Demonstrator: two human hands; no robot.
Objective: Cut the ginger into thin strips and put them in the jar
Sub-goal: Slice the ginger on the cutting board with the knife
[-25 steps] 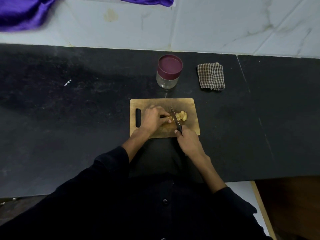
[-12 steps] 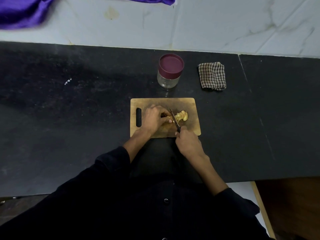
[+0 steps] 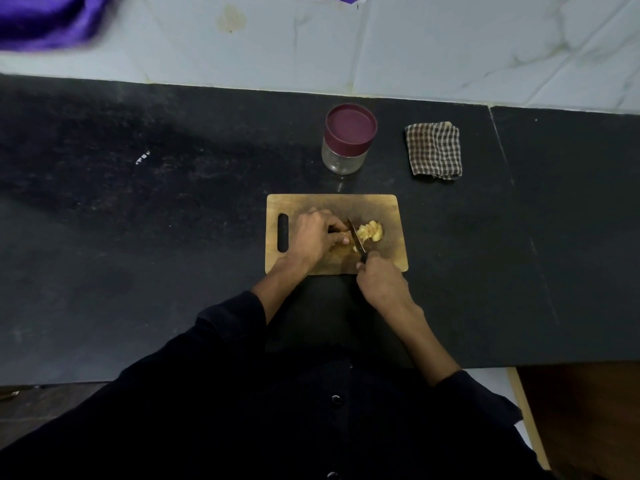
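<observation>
We hold the ginger (image 3: 341, 234) down on the cutting board (image 3: 388, 209) w/ our left hand (image 3: 313, 235), fingers curled over it — cut slices (image 3: 370, 232) lie just right of the blade. Our right hand (image 3: 379, 284) grips the knife (image 3: 356, 239), fingers wrapped on its handle. The lidded jar (image 3: 348, 140) stands behind the board on the dark surface (image 3: 138, 237), beside a checked cloth (image 3: 434, 150).

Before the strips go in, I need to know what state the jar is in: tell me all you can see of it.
The jar is a small round one of clear glass or plastic, I cannot tell which, and looks empty. A maroon lid is still on it. It stands upright on the black counter, just beyond the wooden cutting board and left of a folded checked cloth. Neither hand touches it.
</observation>
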